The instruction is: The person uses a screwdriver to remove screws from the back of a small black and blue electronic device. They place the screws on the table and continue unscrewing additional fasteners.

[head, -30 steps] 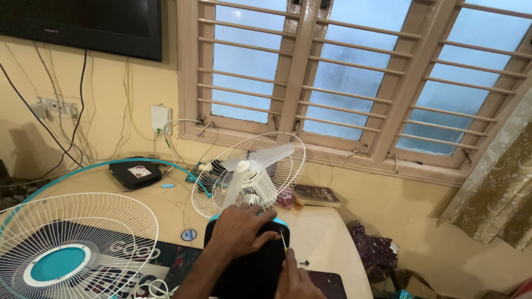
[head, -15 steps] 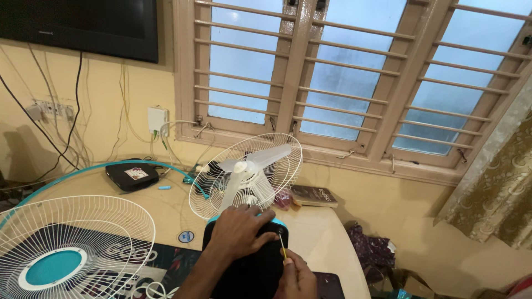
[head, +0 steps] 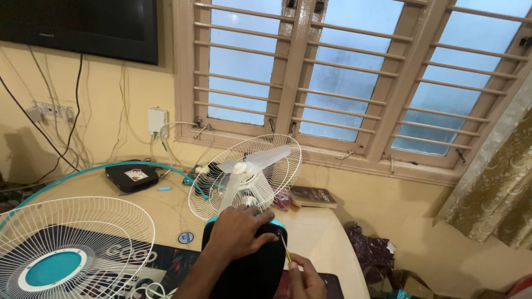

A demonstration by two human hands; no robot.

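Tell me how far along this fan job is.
Done: the front guard is off and lies on the table. In hand: the left hand steadies the black motor housing, while the right hand holds a thin screwdriver at its edge. Left: the white blades and rear guard are still mounted, and the housing is still closed.

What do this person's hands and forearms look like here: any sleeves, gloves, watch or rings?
Both are bare. The left hand has no glove, and no ring shows on its fingers; its forearm runs to the bottom edge with no sleeve, watch or band in view. Only the fingers and part of the palm of the right hand show, ungloved; its wrist is cut off by the frame, so anything worn there cannot be told.
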